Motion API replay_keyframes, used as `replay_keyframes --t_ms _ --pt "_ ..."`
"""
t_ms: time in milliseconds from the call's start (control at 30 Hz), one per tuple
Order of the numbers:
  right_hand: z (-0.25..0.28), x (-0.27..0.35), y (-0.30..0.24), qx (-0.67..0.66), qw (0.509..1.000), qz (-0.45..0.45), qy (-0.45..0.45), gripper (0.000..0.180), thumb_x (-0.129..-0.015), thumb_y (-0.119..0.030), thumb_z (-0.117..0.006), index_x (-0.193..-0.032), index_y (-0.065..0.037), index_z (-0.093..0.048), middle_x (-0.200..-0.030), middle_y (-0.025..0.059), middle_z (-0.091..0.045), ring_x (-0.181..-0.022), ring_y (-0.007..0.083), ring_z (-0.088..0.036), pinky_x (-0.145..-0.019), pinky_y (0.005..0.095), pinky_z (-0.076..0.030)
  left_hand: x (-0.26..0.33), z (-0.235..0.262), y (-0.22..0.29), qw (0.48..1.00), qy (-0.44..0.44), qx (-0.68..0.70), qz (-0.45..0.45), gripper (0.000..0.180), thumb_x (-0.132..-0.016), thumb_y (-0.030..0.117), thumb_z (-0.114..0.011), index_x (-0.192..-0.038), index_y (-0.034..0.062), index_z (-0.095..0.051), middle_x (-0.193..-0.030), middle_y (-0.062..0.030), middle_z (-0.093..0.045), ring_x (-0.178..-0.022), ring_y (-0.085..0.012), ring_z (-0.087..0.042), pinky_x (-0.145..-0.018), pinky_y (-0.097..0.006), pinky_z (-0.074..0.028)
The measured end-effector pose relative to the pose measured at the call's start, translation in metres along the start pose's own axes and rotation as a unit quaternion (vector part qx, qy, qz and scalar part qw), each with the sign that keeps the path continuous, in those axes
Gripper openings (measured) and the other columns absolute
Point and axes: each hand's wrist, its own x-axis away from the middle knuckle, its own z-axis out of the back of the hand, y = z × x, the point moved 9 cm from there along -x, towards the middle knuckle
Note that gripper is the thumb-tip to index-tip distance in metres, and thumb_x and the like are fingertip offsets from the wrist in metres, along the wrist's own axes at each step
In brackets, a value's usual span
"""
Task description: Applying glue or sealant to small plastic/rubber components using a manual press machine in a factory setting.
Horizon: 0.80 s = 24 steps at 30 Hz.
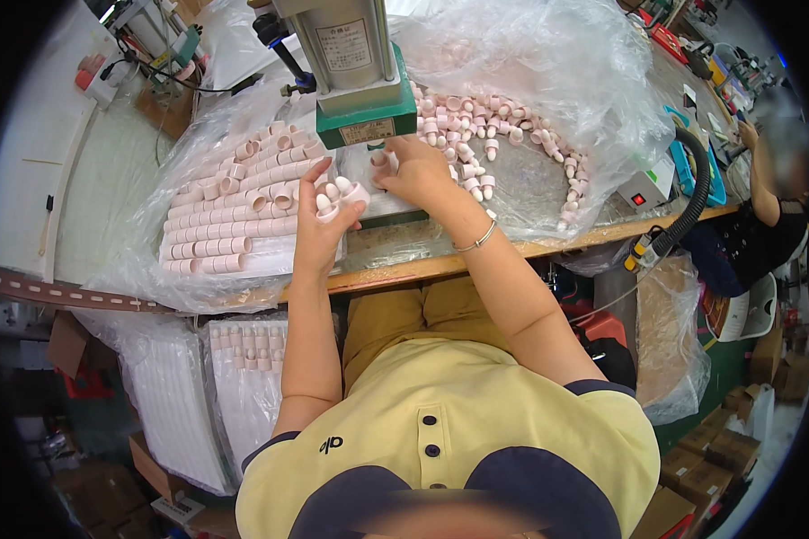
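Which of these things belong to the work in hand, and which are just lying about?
Part of the work: white-tipped pink pieces in the left hand; pink piece at the right hand; green-headed press; likely the pink cylinders in rows.
Apparently just lying about: cardboard boxes; blue tray; slim black tool.

A pale label [344,45] and a smaller plate [368,132] on the press [360,96] bear print too small to read; dark letters [331,444] mark the yellow shirt [494,386].

Wide fisheye view — head-worn, facing down past the shirt [360,404]; fairly near both hands [315,238]
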Motion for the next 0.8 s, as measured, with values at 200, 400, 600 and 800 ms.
replay_keyframes --t_ms 200,400,600,800 --pt "0.020 0.074 0.036 -0.281 0.946 -0.155 -0.051 0.029 -0.083 -0.024 -0.069 -0.102 -0.002 -0.064 -0.083 0.0003 -0.060 -0.074 0.0033 -0.053 -0.064 0.0189 -0.042 0.024 -0.044 -0.021 0.991 -0.119 -0.041 0.038 0.091 -0.072 0.005 -0.074 -0.142 0.0051 -0.016 -0.095 -0.0043 -0.055 -0.085 -0.0111 -0.054 -0.074 -0.025 -0.046" --pt "0.051 0.161 0.064 -0.448 0.857 -0.223 -0.123 0.022 -0.085 -0.017 -0.067 -0.097 0.001 -0.065 -0.084 0.0002 -0.064 -0.073 0.0039 -0.055 -0.065 0.0187 -0.044 0.055 -0.154 -0.065 0.943 -0.315 -0.031 0.100 0.107 -0.069 0.004 -0.077 -0.146 0.0110 -0.004 -0.109 -0.0130 -0.056 -0.099 -0.0161 -0.055 -0.085 -0.030 -0.045" --pt "0.119 0.250 0.146 -0.386 0.870 -0.304 0.024 0.015 -0.083 -0.012 -0.068 -0.088 0.002 -0.066 -0.077 0.0025 -0.065 -0.068 0.0056 -0.057 -0.061 0.0204 -0.045 0.094 -0.266 -0.128 0.884 -0.423 0.035 0.194 0.107 -0.066 0.001 -0.077 -0.147 0.0116 -0.007 -0.102 -0.0125 -0.060 -0.090 -0.0159 -0.059 -0.080 -0.029 -0.047" --pt "0.183 0.326 0.221 -0.392 0.807 -0.395 0.197 0.010 -0.083 -0.008 -0.065 -0.084 0.002 -0.066 -0.074 0.0042 -0.065 -0.065 0.0073 -0.058 -0.059 0.0213 -0.046 0.120 -0.369 -0.171 0.826 -0.479 0.035 0.295 0.084 -0.064 -0.002 -0.077 -0.137 0.0090 -0.037 -0.106 -0.0078 -0.058 -0.090 -0.0124 -0.058 -0.075 -0.028 -0.052"
